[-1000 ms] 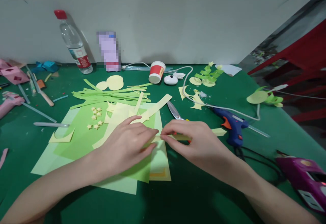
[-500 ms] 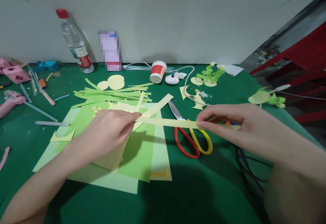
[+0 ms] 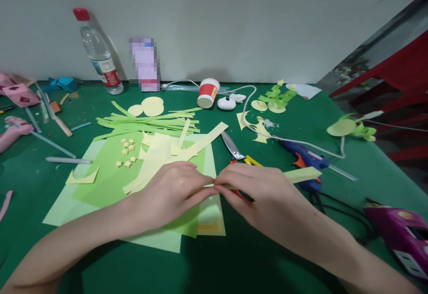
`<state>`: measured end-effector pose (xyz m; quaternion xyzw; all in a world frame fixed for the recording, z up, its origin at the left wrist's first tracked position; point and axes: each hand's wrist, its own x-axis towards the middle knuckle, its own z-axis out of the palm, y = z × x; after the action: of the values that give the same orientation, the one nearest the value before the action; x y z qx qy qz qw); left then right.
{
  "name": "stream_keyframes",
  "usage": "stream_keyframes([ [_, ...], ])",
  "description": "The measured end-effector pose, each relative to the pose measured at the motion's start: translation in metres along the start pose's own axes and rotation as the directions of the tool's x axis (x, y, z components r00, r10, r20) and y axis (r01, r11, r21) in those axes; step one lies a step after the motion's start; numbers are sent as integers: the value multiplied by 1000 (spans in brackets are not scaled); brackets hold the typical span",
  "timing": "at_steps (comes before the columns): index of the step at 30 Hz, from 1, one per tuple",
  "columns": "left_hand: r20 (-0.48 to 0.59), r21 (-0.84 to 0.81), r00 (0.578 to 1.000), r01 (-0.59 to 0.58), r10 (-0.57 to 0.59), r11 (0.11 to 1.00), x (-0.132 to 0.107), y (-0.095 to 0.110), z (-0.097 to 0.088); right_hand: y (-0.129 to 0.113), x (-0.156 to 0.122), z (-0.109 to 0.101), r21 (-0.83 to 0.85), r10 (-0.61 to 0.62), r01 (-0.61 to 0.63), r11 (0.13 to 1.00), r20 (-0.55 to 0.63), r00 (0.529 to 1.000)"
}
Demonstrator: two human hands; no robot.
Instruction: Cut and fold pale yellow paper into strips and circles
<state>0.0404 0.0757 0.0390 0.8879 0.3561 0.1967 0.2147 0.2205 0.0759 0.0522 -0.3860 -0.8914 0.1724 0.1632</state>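
My left hand and my right hand meet fingertip to fingertip, both pinching a pale yellow paper strip. Its free end sticks out to the right behind my right hand; the pinched part is mostly hidden by the fingers. Under and behind my left hand lie sheets of green paper with yellow paper pieces on top. Several small folded paper stars rest on the green sheet. Scissors lie behind my right hand, their red and yellow handles partly covered.
Green paper strips lie behind the sheets. A paper cup, a water bottle and a phone stand by the wall. A blue glue gun with cables and a purple device sit at right. Pink paper shapes are at left.
My hands have come together; my right hand moved left and down, my left hand right and down. The strip's stretch between them is gone. The stars, glue gun and purple device now show.
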Motion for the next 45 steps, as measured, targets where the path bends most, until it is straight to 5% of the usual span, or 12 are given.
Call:
stream_keyframes([
  [4, 32, -66, 998, 47, -45, 997, -1, -1, -6, 1, -2, -2, 35, -18, 20, 999, -35, 999],
  [11, 122, -204, 951, 303, -283, 931, -1, -8, -31, 30, -8, -35, 32, 57, -54, 998, -108, 992],
  [17, 47, -213, 944, 330, -327, 920, 2, -18, -46, 60, -10, -50, 62, 125, -119, 991, -100, 987],
  [24, 73, -250, 947, 320, -312, 914, -1, -12, -31, 31, 6, -26, 127, 122, -127, 984, 48, 991],
  [30, 65, -139, 947, 320, -314, 937, -1, -17, -40, 27, 2, -25, 132, 103, -102, 986, -2, 995],
  [34, -111, -26, 932, 344, -345, 939, 1, -25, -53, 33, -4, -31, 33, 147, -146, 989, -20, 989],
  [38, -283, -70, 896, 337, -342, 939, 3, -18, -38, 24, 2, -18, -13, 144, -145, 989, -27, 989],
  [42, -168, -109, 974, 133, -150, 985, 1, -7, -8, 13, 3, 6, -96, 75, -76, 993, -11, 997],
  [45, -107, -75, 992, 65, -73, 995, -2, -6, 5, 11, -2, 17, -158, -32, 26, 987, -40, 999],
])
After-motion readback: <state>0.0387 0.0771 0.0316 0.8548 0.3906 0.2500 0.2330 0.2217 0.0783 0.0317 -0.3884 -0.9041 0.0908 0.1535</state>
